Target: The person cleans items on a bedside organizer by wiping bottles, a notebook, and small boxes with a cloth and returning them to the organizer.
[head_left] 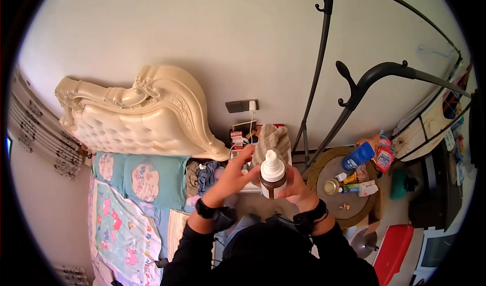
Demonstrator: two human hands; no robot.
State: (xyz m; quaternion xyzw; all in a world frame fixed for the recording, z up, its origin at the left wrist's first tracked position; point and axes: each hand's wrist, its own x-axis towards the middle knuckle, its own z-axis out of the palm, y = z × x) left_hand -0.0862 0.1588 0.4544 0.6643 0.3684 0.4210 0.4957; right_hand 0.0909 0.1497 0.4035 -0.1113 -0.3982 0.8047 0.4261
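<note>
A brown pump bottle (273, 176) with a white pump top is upright in front of my body. My right hand (297, 191) grips it from the right side, and part of the bottle is hidden behind those fingers. On the other side is my left hand (234, 178), fingers spread apart, with its thumb close to the bottle's collar. I cannot tell whether that thumb touches it. Behind the bottle, a grey-brown towel (271, 138) lies on a small bedside stand (251, 188).
To the left stands a bed with a cream headboard (134, 121) and blue pillows (154, 179). At right, a round table (320, 177) carries a blue bottle (357, 156), a jar (331, 186) and small packages. Dark metal rack poles (329, 134) rise beside it.
</note>
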